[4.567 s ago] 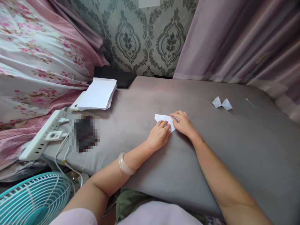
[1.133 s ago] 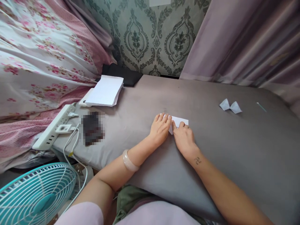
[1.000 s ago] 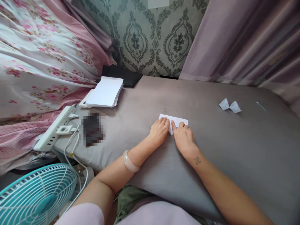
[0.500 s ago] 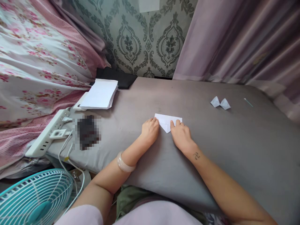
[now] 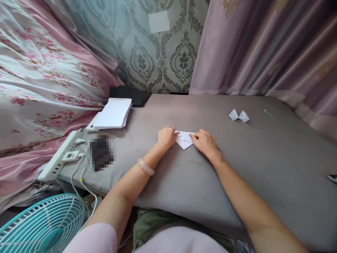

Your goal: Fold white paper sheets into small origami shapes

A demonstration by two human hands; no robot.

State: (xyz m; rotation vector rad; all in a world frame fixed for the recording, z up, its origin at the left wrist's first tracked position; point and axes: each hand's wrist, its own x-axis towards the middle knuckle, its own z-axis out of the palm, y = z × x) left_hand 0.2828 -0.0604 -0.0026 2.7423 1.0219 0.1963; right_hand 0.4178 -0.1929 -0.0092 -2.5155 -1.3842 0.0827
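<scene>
A folded white sheet of paper, with its lower tip pointing toward me, is held at the middle of the grey-covered surface. My left hand pinches its left corner between thumb and fingers. At the right corner my right hand grips it the same way, the fingers curled behind the paper. Creases show on the paper's face, and its two ends are hidden by my hands. Farther right lies a pair of small folded paper shapes, joined or touching at their inner points.
A stack of white paper lies at the back left, by a black flat item. A power strip with cables and a blurred dark object are on the left. A fan stands low left. A thin stick lies far right.
Both hands have gone from pressing beside the paper to pinching its two corners. The paper's upper part now looks narrower. My view has tilted up and shifted a little right.
</scene>
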